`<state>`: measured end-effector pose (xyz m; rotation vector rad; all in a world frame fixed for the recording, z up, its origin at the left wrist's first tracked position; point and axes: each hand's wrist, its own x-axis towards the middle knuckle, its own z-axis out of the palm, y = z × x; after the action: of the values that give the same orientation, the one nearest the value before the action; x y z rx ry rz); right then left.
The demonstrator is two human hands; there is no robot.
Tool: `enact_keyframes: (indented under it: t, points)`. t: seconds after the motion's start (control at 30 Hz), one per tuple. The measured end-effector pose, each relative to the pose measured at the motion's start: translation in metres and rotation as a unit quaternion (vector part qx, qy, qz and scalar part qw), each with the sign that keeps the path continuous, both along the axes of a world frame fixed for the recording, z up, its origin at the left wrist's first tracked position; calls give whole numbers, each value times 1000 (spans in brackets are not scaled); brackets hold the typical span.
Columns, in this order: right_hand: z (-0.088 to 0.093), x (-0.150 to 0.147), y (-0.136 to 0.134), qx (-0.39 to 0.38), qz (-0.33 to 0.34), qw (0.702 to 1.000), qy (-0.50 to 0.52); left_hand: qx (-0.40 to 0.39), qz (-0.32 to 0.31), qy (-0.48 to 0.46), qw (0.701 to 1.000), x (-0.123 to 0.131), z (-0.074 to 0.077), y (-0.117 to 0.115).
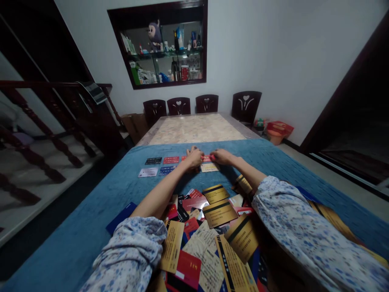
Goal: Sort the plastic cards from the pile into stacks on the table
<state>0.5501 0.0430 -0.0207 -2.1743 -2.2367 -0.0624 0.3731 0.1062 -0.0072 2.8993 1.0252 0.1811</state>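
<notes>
Frame centre: one red card [208, 158] between left hand [193, 159] and right hand [224, 156]; two forearms [165, 188] extended; grip closure and hold indeterminable.

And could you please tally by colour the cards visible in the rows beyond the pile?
Black card: 1
Red cards: 3
White card: 1
Blue card: 1
Cream card: 1
Total: 7 visible; the left hand may hide more.

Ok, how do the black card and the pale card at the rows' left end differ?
The black card is dark with light markings; the pale card is whitish. The black card lies in the farther row, the pale card in the nearer. Both lie flat on the blue cloth.
</notes>
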Motion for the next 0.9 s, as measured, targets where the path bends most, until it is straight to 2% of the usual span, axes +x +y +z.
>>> enact_keyframes:
  t: [0.27, 0.5, 0.7, 0.9]
  points:
    - [14, -3, -18, 45, 8, 999, 14, 16, -36, -29, 999, -14, 7, -16]
    - [21, -16, -37, 99, 66, 992, 38, 9, -35, -57, 998, -37, 18, -47]
    - [18, -29, -62, 128, 118, 982, 72, 2, -45, -102, 994, -58, 16, -70]
    - [11, -30, -82, 127, 176, 970, 108, -4, -69, -122, 990, -77, 13, -92]
